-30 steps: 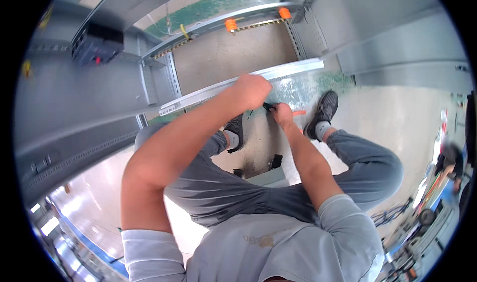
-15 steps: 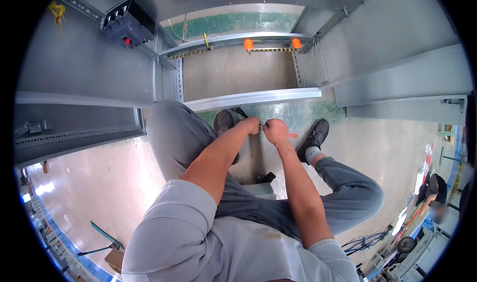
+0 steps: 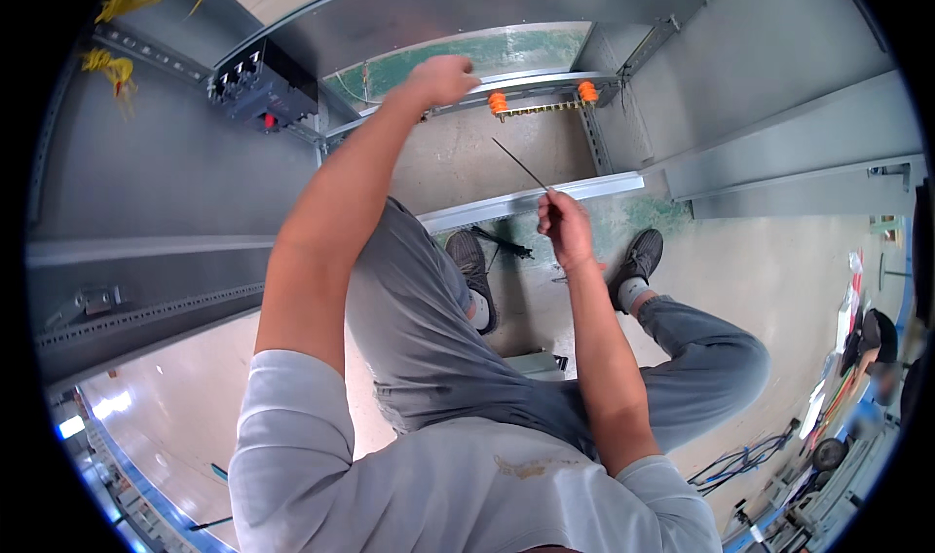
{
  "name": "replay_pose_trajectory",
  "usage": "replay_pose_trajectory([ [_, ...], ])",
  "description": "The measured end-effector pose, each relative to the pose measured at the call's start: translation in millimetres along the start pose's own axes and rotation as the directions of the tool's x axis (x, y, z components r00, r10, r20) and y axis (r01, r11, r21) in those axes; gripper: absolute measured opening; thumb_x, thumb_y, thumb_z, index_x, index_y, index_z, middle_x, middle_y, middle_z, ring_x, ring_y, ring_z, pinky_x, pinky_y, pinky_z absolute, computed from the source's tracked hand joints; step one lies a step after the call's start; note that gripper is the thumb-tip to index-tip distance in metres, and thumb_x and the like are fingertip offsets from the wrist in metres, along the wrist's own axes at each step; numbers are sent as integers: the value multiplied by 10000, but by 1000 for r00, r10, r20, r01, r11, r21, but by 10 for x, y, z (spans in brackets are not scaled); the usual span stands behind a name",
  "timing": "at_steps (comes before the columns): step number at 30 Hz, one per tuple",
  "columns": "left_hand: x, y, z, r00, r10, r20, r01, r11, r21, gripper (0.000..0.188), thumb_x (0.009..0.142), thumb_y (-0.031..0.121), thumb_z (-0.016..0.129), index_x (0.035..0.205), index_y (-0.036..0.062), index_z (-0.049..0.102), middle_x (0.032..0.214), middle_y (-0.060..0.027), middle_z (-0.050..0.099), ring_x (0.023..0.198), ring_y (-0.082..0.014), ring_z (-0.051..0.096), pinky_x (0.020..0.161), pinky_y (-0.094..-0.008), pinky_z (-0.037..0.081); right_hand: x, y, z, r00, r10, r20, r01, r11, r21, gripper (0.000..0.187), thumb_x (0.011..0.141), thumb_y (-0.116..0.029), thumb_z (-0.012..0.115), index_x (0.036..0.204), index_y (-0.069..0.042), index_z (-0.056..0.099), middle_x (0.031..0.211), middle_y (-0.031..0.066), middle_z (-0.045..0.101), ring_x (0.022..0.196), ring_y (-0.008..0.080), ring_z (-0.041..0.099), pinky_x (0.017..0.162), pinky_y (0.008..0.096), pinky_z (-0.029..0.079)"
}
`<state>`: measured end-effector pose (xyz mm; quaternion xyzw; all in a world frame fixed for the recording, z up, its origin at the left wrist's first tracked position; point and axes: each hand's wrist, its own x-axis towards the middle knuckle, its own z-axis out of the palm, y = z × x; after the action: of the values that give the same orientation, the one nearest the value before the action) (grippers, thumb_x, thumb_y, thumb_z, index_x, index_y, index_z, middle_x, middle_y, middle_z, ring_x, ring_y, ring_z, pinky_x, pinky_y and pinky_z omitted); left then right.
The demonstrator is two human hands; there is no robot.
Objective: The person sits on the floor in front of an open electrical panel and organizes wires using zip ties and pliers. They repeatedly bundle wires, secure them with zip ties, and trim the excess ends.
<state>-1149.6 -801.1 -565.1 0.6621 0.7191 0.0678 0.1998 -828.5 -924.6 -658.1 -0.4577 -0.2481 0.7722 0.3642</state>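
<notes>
My left hand (image 3: pixel 443 80) is stretched forward over the left part of the metal crossbar (image 3: pixel 545 83), its fingers curled. What they hold, if anything, is hidden behind the hand. In my right hand (image 3: pixel 567 229), pinched between thumb and fingers, is a thin black cable tie (image 3: pixel 522 166), pointing forward and left over the opening in the frame. To the right of my left hand, two orange insulators (image 3: pixel 498 103) carry a brass terminal strip (image 3: pixel 545 110) with a row of screws.
Grey cabinet panels (image 3: pixel 156 173) stand to the left and right. A black circuit breaker (image 3: pixel 263 90) hangs at the left, near yellow wires (image 3: pixel 112 66). A metal sill (image 3: pixel 526 202) crosses before my feet. A bunch of black ties (image 3: pixel 506 246) lies beside my left shoe (image 3: pixel 470 270).
My hands, together above the floor before, have parted. The left has reached forward to the crossbar; the right has risen slightly, with the cable tie now plainly showing. The view has shifted a little.
</notes>
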Motion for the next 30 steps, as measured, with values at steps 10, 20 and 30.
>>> replay_pose_trajectory([
  [10, 354, -772, 201, 905, -111, 410, 120, 993, 3, 970, 925, 802, 414, 1323, -57, 629, 1373, -282, 597, 1322, -419, 537, 1114, -456, 401, 249, 480, 801, 1000, 29, 4, -29, 998, 59, 265, 1000, -277, 651, 975, -20, 708, 706, -13, 618, 527, 84, 521, 503, 235, 404],
  [20, 273, -843, 197, 925, -69, 374, 172, 953, -251, 888, 886, 731, 600, 1248, -77, 673, 1179, -214, 695, 1120, -296, 642, 975, -406, 477, 470, 695, 1159, 999, 9, -35, -6, 997, 77, 278, 1003, -285, 647, 964, -17, 712, 696, -10, 597, 543, 85, 505, 514, 245, 394],
  [30, 195, -770, 199, 967, -49, 249, 126, 944, -304, 714, 894, 653, 658, 1064, -36, 743, 878, -103, 680, 821, -186, 609, 730, -366, 481, 702, 773, 1304, 1000, 15, -26, -13, 996, 93, 295, 1007, -322, 646, 1055, -39, 714, 725, -24, 611, 557, 79, 512, 527, 238, 400],
])
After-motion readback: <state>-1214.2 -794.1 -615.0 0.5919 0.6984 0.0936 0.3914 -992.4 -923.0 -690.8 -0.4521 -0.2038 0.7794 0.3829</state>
